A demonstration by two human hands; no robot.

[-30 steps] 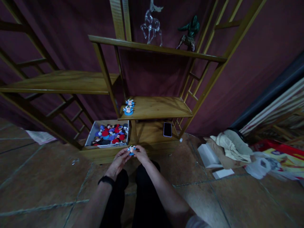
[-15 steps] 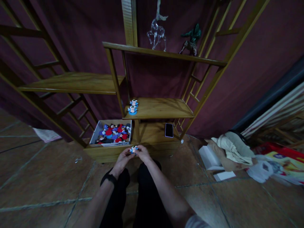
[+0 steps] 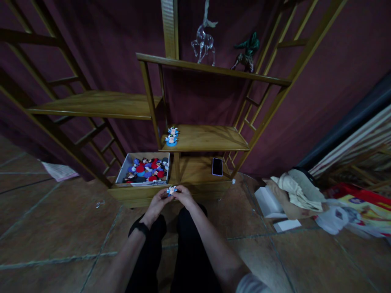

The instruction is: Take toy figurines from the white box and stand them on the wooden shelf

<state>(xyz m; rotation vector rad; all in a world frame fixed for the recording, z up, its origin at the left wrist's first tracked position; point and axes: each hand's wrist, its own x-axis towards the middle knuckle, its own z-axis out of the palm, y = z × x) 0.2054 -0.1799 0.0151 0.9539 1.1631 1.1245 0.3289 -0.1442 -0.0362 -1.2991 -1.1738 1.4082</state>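
Between my two hands is a small blue-and-white cartoon figurine (image 3: 171, 190), held in front of the shelf's lower edge. My left hand (image 3: 158, 203) pinches it from the left, and my right hand (image 3: 185, 197) grips its right side; both are closed on it. Two similar figurines (image 3: 171, 140) with blue bases stand one behind the other at the left end of the middle shelf (image 3: 210, 138). Just beyond my left hand, a white box (image 3: 120, 176) holds several figurines in red, blue and purple.
A phone (image 3: 217, 167) lies on the bottom shelf. Above stand a clear glass deer (image 3: 204, 42) and a dark green figure (image 3: 248, 53). On the floor to the right are a white box (image 3: 269, 202), cloth (image 3: 295, 189) and a plastic bag (image 3: 331, 217).
The view has shifted very slightly. Both hands keep hold of the figurine in nearly the same place; nothing else has visibly moved.
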